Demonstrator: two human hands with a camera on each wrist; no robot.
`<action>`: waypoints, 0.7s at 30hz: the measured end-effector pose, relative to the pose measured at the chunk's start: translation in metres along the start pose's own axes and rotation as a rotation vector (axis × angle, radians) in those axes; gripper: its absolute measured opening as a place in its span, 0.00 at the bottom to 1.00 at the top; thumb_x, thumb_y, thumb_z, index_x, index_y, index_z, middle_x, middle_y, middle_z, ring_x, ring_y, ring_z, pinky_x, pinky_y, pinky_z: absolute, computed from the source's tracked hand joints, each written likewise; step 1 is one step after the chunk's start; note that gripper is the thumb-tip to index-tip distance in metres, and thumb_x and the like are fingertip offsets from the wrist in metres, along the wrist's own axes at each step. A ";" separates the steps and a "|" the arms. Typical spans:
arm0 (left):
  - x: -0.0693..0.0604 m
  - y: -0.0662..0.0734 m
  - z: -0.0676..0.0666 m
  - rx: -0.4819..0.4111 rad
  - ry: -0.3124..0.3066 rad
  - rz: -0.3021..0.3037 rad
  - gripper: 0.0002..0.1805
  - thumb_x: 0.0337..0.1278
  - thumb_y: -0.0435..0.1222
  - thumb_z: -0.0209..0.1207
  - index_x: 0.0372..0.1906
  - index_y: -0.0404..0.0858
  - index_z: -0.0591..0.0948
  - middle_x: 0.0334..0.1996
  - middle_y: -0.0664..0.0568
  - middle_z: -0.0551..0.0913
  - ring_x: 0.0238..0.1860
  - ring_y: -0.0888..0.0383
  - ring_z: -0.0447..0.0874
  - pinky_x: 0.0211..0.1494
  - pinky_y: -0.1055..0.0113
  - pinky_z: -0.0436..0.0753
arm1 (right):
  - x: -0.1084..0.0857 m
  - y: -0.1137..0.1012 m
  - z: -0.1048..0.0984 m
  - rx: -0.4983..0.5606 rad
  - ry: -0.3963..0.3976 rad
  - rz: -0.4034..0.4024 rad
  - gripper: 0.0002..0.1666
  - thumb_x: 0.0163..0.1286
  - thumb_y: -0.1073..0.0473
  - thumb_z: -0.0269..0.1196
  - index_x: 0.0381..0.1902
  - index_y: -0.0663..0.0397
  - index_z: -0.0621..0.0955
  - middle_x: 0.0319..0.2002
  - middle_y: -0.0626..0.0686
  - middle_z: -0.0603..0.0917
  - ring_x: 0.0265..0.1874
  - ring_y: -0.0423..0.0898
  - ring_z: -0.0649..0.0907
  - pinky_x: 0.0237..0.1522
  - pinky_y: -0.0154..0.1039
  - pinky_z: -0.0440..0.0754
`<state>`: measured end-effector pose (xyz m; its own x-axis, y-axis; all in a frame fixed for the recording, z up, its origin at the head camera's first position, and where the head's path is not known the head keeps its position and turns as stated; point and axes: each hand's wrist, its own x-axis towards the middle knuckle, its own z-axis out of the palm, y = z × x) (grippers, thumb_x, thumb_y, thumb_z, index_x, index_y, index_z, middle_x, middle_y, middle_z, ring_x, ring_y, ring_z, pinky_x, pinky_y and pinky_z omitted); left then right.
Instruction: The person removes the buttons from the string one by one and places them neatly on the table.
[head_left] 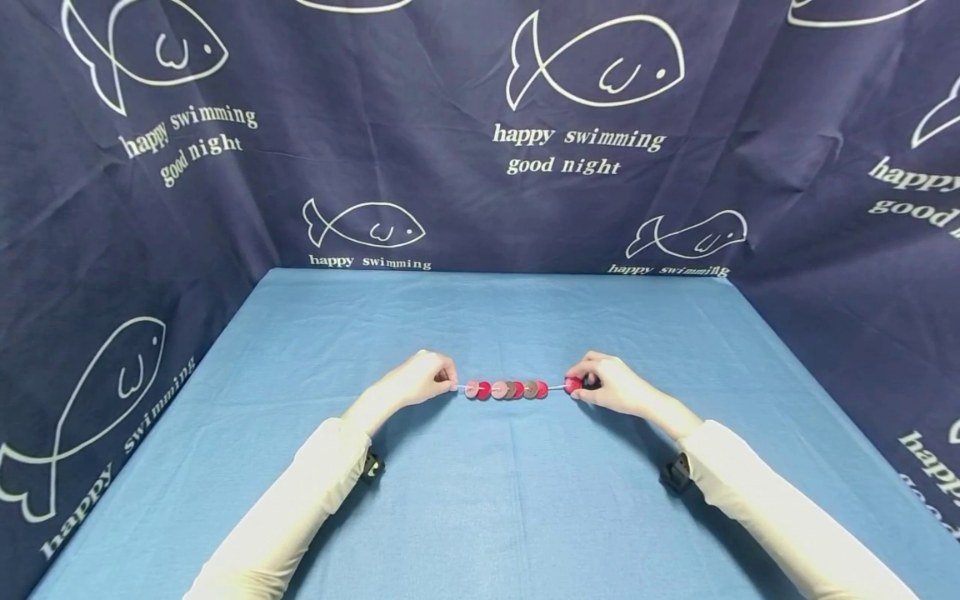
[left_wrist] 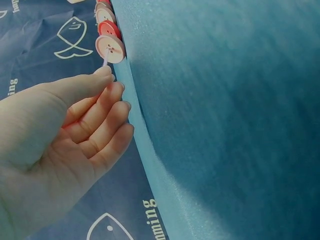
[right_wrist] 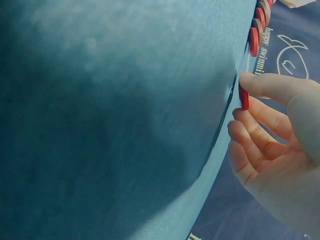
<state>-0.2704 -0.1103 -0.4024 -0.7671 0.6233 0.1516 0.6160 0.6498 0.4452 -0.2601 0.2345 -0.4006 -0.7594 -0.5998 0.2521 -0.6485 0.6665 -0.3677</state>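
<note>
Buttons [head_left: 517, 389], round and flat, in red, pale pink and brown, mostly overlap along a thin whitish cord [head_left: 556, 387] over blue cloth [head_left: 510, 500]. The left hand [head_left: 422, 377] pinches the cord; the right hand [head_left: 617, 386] pinches one round red button [head_left: 573, 385], partly covered by fingers. Wrist views cut off the row; whether it touches the cloth, I cannot tell.

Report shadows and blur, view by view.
Head: shadows beside the left sleeve and right sleeve on the blue cloth; left wrist: nearest button fairly clear, cloth soft, darkening rightward; right wrist: cloth blurred, darkest toward the left.
</note>
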 end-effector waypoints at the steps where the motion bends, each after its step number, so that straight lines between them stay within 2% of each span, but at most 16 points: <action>1: 0.000 0.000 0.000 -0.001 0.000 0.003 0.04 0.53 0.31 0.62 0.25 0.39 0.81 0.24 0.53 0.83 0.28 0.63 0.80 0.35 0.73 0.78 | 0.000 0.000 0.000 0.002 0.002 0.000 0.15 0.53 0.64 0.70 0.40 0.62 0.84 0.30 0.52 0.79 0.29 0.46 0.78 0.32 0.34 0.75; 21: -0.002 0.006 0.002 -0.027 0.011 0.030 0.03 0.54 0.31 0.62 0.27 0.39 0.82 0.24 0.53 0.84 0.27 0.64 0.80 0.34 0.74 0.77 | -0.005 0.006 -0.004 -0.011 0.026 0.039 0.14 0.54 0.64 0.69 0.40 0.60 0.84 0.31 0.51 0.79 0.29 0.46 0.78 0.33 0.36 0.75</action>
<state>-0.2643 -0.1068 -0.4020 -0.7504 0.6373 0.1751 0.6338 0.6188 0.4641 -0.2604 0.2429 -0.4005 -0.7851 -0.5618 0.2607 -0.6188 0.6940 -0.3681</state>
